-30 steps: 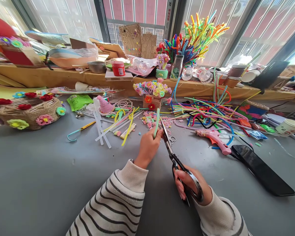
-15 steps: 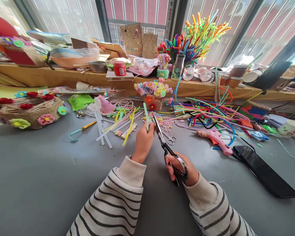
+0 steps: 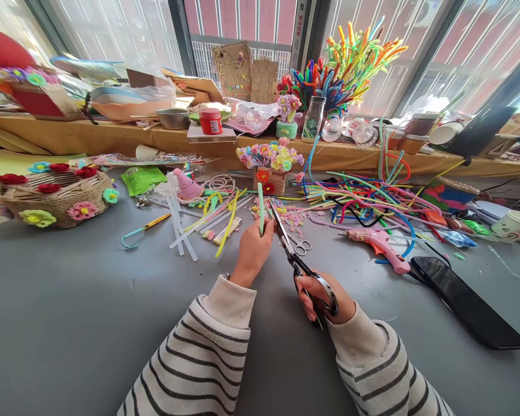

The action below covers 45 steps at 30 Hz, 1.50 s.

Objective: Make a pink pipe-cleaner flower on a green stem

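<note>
A single head-worn camera looks forward and down across the grey table (image 3: 69, 323) toward the window ledge (image 3: 112, 136) at the far side. It sits close above the person's own hands, with the striped sleeves (image 3: 208, 358) entering from the bottom edge. No second view overlaps it.
</note>
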Each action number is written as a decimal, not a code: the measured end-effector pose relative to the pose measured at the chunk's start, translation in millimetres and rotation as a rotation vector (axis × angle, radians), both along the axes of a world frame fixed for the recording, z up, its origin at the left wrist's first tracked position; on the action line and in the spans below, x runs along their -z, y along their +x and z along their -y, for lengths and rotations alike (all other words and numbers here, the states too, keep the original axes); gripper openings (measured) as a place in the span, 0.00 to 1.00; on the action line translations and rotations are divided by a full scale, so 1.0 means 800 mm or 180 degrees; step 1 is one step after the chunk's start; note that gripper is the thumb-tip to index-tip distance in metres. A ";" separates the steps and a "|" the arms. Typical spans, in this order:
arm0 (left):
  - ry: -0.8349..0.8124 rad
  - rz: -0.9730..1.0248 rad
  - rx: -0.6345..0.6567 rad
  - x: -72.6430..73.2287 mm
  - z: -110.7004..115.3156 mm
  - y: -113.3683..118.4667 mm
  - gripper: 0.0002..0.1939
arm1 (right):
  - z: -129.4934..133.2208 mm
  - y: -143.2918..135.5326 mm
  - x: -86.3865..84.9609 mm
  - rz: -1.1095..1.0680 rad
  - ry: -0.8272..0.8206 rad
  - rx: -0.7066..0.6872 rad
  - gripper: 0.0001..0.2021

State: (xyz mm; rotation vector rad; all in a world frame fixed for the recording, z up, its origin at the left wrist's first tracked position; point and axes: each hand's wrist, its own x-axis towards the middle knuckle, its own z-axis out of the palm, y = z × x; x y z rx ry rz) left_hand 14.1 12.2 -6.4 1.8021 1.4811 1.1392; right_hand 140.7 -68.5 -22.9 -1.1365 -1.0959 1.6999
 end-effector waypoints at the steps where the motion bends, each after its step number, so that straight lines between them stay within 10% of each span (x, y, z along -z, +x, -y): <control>1: -0.0005 -0.0002 -0.0010 0.000 0.000 0.000 0.14 | 0.000 -0.001 -0.001 0.0026 0.0007 0.0025 0.18; 26: -0.0176 0.0043 0.0149 0.000 -0.001 -0.003 0.15 | -0.012 0.011 -0.001 -0.0547 -0.0283 -0.0702 0.22; 45: -0.0318 0.0358 0.0030 0.001 0.000 -0.003 0.16 | -0.001 0.007 -0.004 0.0741 0.0239 0.0221 0.17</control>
